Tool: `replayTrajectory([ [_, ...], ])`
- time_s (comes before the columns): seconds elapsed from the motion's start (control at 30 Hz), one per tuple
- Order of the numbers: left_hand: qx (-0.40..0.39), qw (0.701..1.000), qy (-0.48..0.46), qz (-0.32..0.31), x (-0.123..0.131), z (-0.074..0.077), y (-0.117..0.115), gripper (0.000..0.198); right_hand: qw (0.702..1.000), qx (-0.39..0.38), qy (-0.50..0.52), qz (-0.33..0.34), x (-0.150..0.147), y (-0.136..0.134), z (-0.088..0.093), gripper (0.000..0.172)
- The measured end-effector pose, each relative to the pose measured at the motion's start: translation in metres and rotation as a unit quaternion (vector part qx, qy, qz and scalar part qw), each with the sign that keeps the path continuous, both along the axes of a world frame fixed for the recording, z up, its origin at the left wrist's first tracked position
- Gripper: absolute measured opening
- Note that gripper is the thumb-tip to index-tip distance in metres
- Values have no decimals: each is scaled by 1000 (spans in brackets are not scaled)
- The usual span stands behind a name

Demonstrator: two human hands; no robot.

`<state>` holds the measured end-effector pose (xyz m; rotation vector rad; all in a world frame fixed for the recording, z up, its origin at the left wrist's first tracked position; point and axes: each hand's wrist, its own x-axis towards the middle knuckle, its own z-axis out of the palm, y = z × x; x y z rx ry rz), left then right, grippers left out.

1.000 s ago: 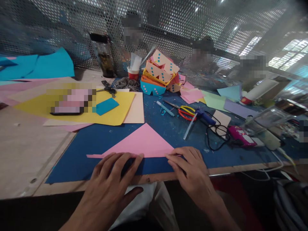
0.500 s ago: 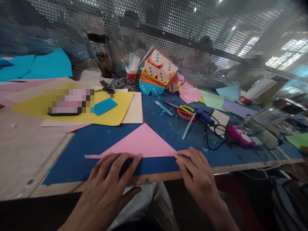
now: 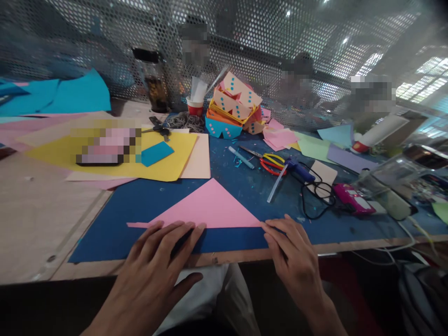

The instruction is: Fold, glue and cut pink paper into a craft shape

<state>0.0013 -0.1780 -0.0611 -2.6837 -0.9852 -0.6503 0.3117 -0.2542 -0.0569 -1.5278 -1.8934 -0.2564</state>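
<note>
Pink paper (image 3: 210,205), triangular with a narrow strip jutting out at its left end, lies flat on the blue mat (image 3: 105,238) near the table's front edge. The left hand (image 3: 161,254) is loosely spread, palm down, its fingertips covering part of the paper's near edge, gripping nothing; its thumb hangs clear. The right hand (image 3: 294,247) bunches its fingers at the right corner; whether they pinch or merely press, I cannot tell. The 2 forearms are cut off below. Beyond sit a blue glue gun (image 3: 301,171) and stacked paper shapes (image 3: 233,105), partly hiding each other. A phone (image 3: 108,147) is pixelated; figures behind the perforated screen (image 3: 147,23) are blurred.
</note>
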Motion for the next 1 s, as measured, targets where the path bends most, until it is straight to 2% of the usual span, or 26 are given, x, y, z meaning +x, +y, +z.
replayTrajectory([
  [0.13,-7,1000,4,-10,-7,1,-1,69,1000,-2,-3,1,1,0,0,26],
  [0.33,-19,999,7,30,-17,-1,-3,72,1000,-1,-2,3,1,0,1,29],
  [0.6,-9,997,2,81,-28,-2,-4,54,1000,-4,-7,4,3,-1,1,29],
  [0.77,1,997,0,81,-31,-2,-2,67,1000,-3,-18,0,4,0,-1,27],
  [1.0,-2,992,-6,125,-35,-3,-5,53,1000,-5,-15,1,4,0,-2,31],
])
